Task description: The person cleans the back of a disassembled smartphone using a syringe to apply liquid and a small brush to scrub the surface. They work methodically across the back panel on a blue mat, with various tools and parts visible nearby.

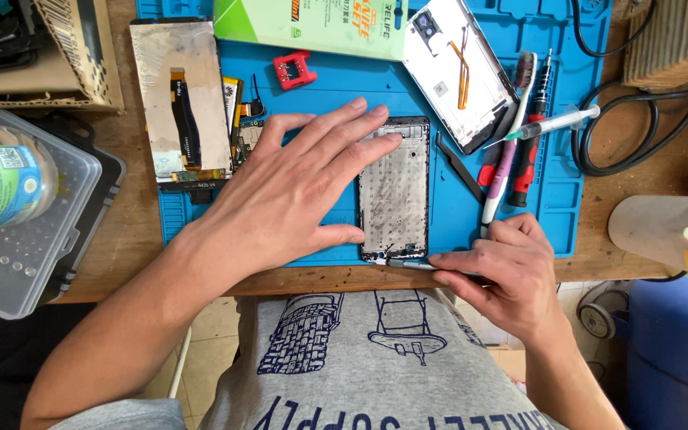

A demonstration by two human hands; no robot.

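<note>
Wooden tabletop (137,231) with a blue silicone repair mat (447,207) laid over the middle, pretty cluttered all round. Only one view, from the head camera looking straight down.

The person's left hand (288,199) lies flat with fingers spread, palm on the mat and fingertips pressing down on the left edge and top of a stripped phone frame (396,191). That frame sits upright in the middle of the mat, close to the near edge, bare metal plate facing up.

The right hand (503,267) is curled up, pinching a thin metal tool (412,264) whose tip touches the bottom edge of the frame.

Around it: a detached screen panel (181,99) with a dark flex cable lies face down on the mat's left side, a small circuit board (244,135) just beside it. A red plastic clip (294,69) sits further up. A white back cover (459,68) lies tilted at top right, and near it a toothbrush (507,135), a red-handled screwdriver (529,139) and a syringe (555,123) across them. A green box (312,24) is at the top, and a clear plastic screw case (29,231) sits off the mat at left, a bottle (1,183) lying on it.
</note>
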